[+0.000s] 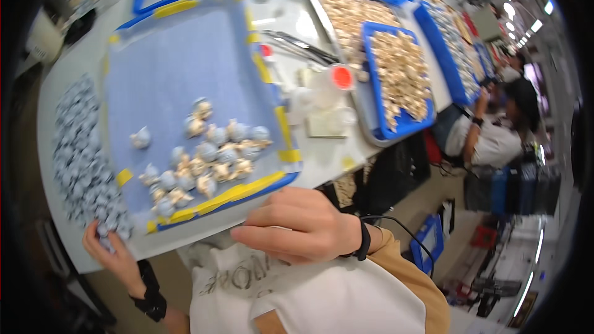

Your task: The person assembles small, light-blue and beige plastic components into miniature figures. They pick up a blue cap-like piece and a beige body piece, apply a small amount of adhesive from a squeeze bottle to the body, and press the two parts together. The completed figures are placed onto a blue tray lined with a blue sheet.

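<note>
My left hand (114, 260) is at the near end of a long pile of small grey-blue pieces (80, 154) on the table's left side. Its thumb and fingers close around a grey-blue piece (106, 244) there. My right hand (303, 226) is held in front of my body, just off the near edge of the tray. Its fingers are curled together; whatever they may hold is hidden. A blue tray lined with pale blue sheet (167, 68) and yellow tape lies between. On its near part sit several small figures (204, 161), cream and grey-blue, loosely grouped.
Right of the tray are tweezers (303, 46), a clear container with a red top (334, 83) and a small pale block (327, 125). Farther right stands a blue tray of cream pieces (402, 77). A person in white (495, 136) sits at the far right.
</note>
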Demonstrator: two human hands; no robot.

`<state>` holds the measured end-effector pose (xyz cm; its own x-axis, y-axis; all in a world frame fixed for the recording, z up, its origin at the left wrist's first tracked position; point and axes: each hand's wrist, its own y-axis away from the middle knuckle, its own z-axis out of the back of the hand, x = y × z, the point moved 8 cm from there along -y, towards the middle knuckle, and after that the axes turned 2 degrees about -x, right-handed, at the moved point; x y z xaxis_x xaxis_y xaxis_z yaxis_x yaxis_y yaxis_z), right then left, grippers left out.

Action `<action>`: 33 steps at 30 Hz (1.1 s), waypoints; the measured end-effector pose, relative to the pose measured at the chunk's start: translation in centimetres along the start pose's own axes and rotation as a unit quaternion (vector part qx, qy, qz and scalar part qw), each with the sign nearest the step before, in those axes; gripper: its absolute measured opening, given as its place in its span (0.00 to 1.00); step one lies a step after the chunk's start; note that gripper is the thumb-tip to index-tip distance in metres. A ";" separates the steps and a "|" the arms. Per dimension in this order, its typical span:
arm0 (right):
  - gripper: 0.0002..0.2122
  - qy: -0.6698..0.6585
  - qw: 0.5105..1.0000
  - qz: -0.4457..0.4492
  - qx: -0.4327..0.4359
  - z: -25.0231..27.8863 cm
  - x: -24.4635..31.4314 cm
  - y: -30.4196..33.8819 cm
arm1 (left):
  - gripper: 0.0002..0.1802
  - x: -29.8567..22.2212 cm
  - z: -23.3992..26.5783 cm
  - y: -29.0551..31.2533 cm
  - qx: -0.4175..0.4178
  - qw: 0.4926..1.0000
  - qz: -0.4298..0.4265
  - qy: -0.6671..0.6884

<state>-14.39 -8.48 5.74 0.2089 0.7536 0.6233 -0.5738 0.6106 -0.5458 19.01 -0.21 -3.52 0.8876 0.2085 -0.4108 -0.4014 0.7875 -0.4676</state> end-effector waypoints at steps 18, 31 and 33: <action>0.09 0.526 0.743 -0.403 -0.089 21.2 -13.7 13.3 | 0.14 -1.2 0.6 0.0 -0.030 0.997 -0.008 -0.068; 0.08 0.240 0.828 -0.319 -0.394 20.0 -11.4 14.8 | 0.09 0.4 0.4 0.7 -0.040 0.994 0.098 -0.019; 0.09 0.125 0.839 -0.288 -0.444 18.6 -10.8 14.7 | 0.09 0.3 0.4 0.8 -0.039 0.994 0.099 -0.022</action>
<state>-39.75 -12.20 1.39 0.4724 0.2299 0.8509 0.4737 0.7479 -0.4651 19.09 0.70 -3.69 0.7974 0.3823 -0.4669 -0.5845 0.6818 -0.4399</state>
